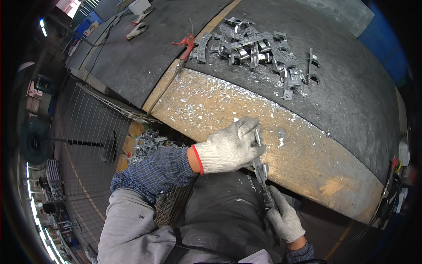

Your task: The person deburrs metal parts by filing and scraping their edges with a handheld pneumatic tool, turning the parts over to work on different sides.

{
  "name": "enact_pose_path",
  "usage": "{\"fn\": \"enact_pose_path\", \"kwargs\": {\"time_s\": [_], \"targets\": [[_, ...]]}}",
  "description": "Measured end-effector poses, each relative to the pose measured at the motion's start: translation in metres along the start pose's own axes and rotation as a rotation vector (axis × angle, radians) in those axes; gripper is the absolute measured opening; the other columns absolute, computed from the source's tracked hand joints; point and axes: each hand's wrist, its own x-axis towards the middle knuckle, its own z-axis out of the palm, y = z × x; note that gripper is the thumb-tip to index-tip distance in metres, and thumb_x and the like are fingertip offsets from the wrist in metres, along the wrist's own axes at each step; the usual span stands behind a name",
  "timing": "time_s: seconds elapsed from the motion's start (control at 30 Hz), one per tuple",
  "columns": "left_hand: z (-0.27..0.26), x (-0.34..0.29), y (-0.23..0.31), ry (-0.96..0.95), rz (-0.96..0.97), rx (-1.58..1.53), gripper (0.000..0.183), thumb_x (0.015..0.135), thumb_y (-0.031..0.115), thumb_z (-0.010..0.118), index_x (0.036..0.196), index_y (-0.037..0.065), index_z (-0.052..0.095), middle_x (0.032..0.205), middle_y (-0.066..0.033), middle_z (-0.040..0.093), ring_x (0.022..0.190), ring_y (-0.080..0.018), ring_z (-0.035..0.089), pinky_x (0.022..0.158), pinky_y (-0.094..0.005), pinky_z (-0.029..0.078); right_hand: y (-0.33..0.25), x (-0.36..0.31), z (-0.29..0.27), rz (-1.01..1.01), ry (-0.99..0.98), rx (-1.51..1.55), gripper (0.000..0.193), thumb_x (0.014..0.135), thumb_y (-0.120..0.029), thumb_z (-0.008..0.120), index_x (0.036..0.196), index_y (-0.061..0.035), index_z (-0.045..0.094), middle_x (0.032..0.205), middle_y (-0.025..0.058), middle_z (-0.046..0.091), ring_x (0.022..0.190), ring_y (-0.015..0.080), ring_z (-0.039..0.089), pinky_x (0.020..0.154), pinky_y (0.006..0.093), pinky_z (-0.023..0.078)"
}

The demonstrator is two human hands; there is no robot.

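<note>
My left hand (231, 147), in a white knit glove with a red cuff, closes round the upper end of a grey cast metal bracket (260, 170) just off the table's near edge. Its lower end runs down to my right hand (285, 218), also gloved, whose fingers are wrapped round it above my dark apron. The left fingers cover part of the bracket, and the right palm hides the other end. Farther off, a pile of similar brackets (252, 48) lies on the dark mat, with one bracket (313, 66) standing apart at its right.
Metal flakes are scattered over the table's wooden front strip (211, 103). A red-handled air gun (188, 43) with a hose lies left of the pile. Spare gloves (137, 31) rest at the far left. Below the table's left edge, metal scraps (147, 143) gather beside a wire mesh (94, 119).
</note>
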Motion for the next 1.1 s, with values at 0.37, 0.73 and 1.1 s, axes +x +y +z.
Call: {"fn": "enact_pose_path", "kwargs": {"time_s": [0.37, 0.73, 1.1], "targets": [[-0.011, 0.009, -0.003, 0.052, 0.116, 0.134, 0.044, 0.086, 0.038, 0.081, 0.118, 0.010, 0.072, 0.121, -0.0171, 0.068, 0.123, -0.0406, 0.067, 0.101, -0.0535, 0.058, 0.013, -0.007, -0.003, -0.059, 0.056, 0.015, 0.070, 0.103, -0.023, 0.064, 0.169, -0.0072, 0.046, 0.104, 0.0152, 0.082, 0.078, 0.0285, 0.080, 0.075, 0.0419, 0.063], [-0.039, 0.034, -0.008, -0.391, 0.123, -0.069, 0.054, 0.100, 0.061, 0.069, 0.085, 0.009, 0.074, 0.078, -0.0158, 0.072, 0.080, -0.0391, 0.075, 0.080, -0.0500, 0.058, -0.062, -0.015, -0.028, -0.186, 0.369, -1.189, 0.060, 0.098, -0.043, 0.079, 0.153, -0.0274, 0.061, 0.070, 0.0132, 0.070, 0.053, 0.0310, 0.070, 0.049, 0.0457, 0.056], [-0.045, 0.041, -0.006, -0.442, 0.125, -0.049, 0.058, 0.101, 0.064, 0.068, 0.090, 0.008, 0.076, 0.081, -0.0177, 0.074, 0.083, -0.0404, 0.075, 0.083, -0.0523, 0.058, -0.044, -0.018, -0.019, -0.192, 0.416, -1.111, 0.068, 0.100, -0.046, 0.077, 0.160, -0.0206, 0.055, 0.065, 0.0150, 0.068, 0.050, 0.0322, 0.069, 0.049, 0.0460, 0.056]]}}
